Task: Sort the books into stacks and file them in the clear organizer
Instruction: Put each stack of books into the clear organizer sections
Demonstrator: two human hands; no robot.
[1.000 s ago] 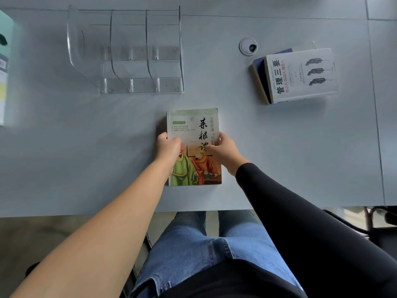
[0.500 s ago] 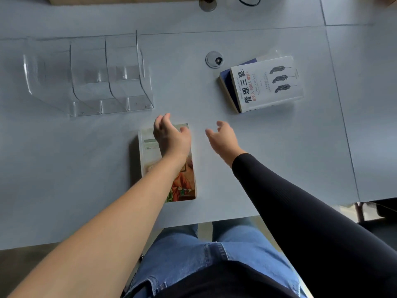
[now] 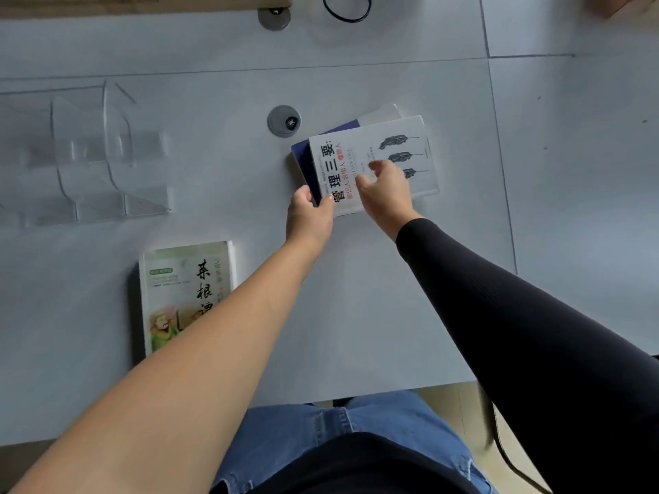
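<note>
A white book [image 3: 381,151] with black characters and three feathers lies on top of a dark blue book [image 3: 303,155] at the middle right of the table. My left hand [image 3: 309,215] touches the near left corner of this pile, thumb and fingers around the edge. My right hand [image 3: 387,192] hovers over the white cover with fingers apart. A green illustrated book [image 3: 178,290] lies flat near the table's front, partly under my left forearm. The clear organizer [image 3: 89,155] stands at the far left.
A round grey cable grommet [image 3: 284,121] sits just left of the book pile. A black cable loop [image 3: 347,8] and a cardboard box edge [image 3: 142,1] lie at the far side. The table's front edge [image 3: 356,393] runs above my lap.
Both hands let go of the green book, left it flat near the front, and reached right and forward to the white and blue pile. The view shifted right.
</note>
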